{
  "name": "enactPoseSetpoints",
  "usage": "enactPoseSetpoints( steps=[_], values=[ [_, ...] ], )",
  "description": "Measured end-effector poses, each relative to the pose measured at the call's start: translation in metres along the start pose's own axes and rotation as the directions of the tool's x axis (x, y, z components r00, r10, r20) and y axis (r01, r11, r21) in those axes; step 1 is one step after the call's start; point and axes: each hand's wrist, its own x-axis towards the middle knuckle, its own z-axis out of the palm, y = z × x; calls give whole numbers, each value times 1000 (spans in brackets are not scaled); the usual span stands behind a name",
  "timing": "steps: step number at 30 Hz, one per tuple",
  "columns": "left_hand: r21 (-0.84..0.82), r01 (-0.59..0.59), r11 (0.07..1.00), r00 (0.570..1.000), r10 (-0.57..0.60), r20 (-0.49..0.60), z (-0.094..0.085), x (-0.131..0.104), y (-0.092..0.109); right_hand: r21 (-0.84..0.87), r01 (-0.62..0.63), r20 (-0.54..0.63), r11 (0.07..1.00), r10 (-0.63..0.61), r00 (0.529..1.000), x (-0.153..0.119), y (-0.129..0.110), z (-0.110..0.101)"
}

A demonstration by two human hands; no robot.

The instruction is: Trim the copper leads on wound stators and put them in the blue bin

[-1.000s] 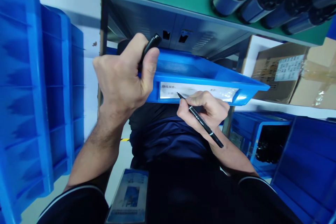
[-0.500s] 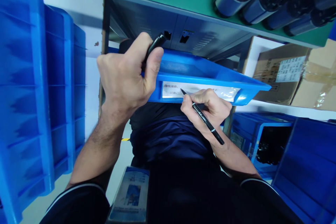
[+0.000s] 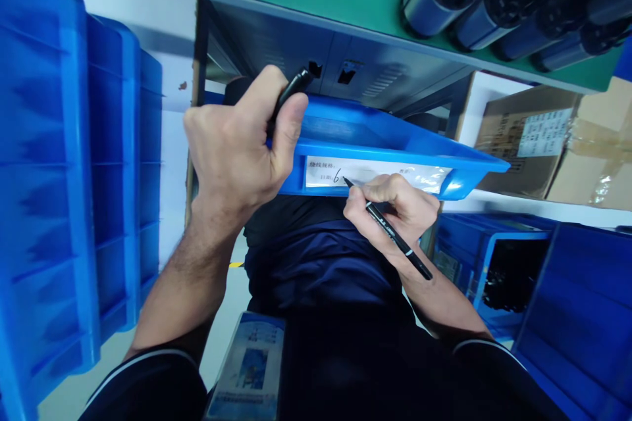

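One new character: handwritten 6 (image 3: 337, 175), absent half a second ago; the entry line is now partly filled.
White label (image 3: 375, 169): printed, glossy at right, on the front of the blue tray (image 3: 375, 150).
Right hand (image 3: 395, 202): fingers pinch the black marker (image 3: 395, 237), tip at the label.
Left hand (image 3: 234, 151): fingers curled around a black cap (image 3: 292, 92).

A very dark, nearly black top (image 3: 345, 368) fills the bottom centre of the frame. Its short left sleeve (image 3: 148, 385) and right sleeve (image 3: 494, 385), lower left and lower right, each carry a thin white line near the hem. A rectangular badge (image 3: 251, 371) sits at bottom left of centre — pale and blue, with a small blue picture. Creased navy trousers (image 3: 320, 256) show mid-frame — both hands, left (image 3: 237, 145) and right (image 3: 395, 204), are bare.
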Motion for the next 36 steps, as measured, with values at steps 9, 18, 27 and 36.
enactPoseSetpoints(
  steps=[9, 18, 27, 36],
  values=[
    [53, 71, 996, 988, -77, 137, -9, -2, 4, -22, 55, 15, 998, -55, 998, -4, 6, 1],
    [35, 23, 999, 999, -24, 38, -4, -1, 1, 10, 40, -22, 999, -40, 999, -4, 7, 2],
    [5, 31, 999, 999, -31, 15, -4, 2, 3, 43, 60, -16, 997, -59, 998, -5, 11, -4],
    [47, 92, 995, 982, -98, 158, -13, -2, 6, 8, 51, -19, 999, -51, 999, -6, 12, -6]
  ],
)
